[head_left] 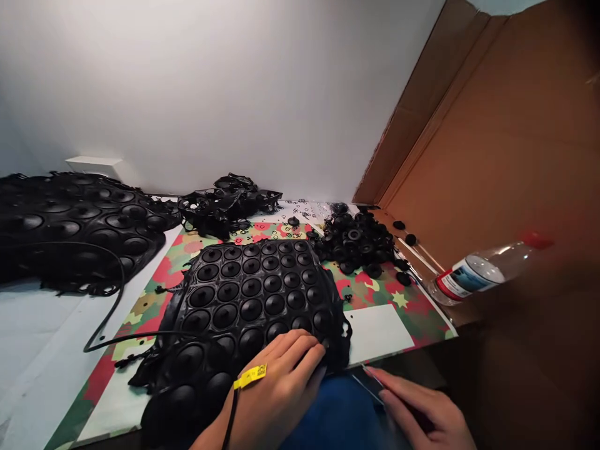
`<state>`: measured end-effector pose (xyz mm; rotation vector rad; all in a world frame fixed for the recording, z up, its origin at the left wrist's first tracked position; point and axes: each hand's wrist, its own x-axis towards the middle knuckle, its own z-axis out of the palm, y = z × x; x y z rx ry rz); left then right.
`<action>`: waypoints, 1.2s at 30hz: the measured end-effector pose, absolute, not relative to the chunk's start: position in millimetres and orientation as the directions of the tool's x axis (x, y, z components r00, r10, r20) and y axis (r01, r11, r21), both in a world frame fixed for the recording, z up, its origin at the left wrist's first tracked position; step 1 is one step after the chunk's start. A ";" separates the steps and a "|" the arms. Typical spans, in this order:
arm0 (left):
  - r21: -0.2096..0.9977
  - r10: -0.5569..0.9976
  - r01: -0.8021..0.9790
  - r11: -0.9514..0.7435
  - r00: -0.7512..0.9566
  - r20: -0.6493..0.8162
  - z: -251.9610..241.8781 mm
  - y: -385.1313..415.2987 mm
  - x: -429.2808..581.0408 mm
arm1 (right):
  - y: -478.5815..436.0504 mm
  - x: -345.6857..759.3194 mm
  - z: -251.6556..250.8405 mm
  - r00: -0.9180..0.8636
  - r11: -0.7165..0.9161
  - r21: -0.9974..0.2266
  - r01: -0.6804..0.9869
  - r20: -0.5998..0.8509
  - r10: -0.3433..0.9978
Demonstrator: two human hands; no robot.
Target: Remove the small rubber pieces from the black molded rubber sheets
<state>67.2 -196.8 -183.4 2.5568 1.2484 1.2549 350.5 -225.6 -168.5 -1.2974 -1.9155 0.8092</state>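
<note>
A black moulded rubber sheet (250, 287) with rows of round, domed discs lies in front of me, its near part bending down over the table edge. My left hand (285, 375) is closed over the sheet's near right side, fingers together and fingertips bent onto the discs; the thumb is mostly hidden. Off to the right, beyond the sheet's edge, my right hand (417, 406) pinches metal tweezers (369, 384) between thumb and fingers. The tweezers' tips are apart, with nothing visible between them. A yellow tag on a black cord is at my left wrist.
Loose black rubber discs (359, 240) are heaped at the back right. Torn rubber scrap (229, 203) lies at the back, small rings beside it. More moulded sheets (79, 228) are stacked left, with a cable (119, 281) nearby. A plastic bottle (482, 275) stands near cardboard (506, 156) at right.
</note>
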 end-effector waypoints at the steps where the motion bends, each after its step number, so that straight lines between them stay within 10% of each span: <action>1: 0.343 0.661 0.636 -0.691 0.363 0.657 -182.7 -196.5 67.0 | -223.7 346.9 -167.2 -0.291 0.346 -0.778 0.525 0.218 0.931; 23: 0.260 0.583 0.551 -0.793 0.562 0.587 -183.6 -199.3 58.9 | -212.6 310.5 -147.7 -0.173 0.492 -0.513 0.704 0.548 0.819; 36: 0.251 0.584 0.564 -0.787 0.548 0.599 -187.6 -198.2 59.7 | -192.3 258.6 -151.2 0.088 0.473 -0.721 0.506 0.589 0.803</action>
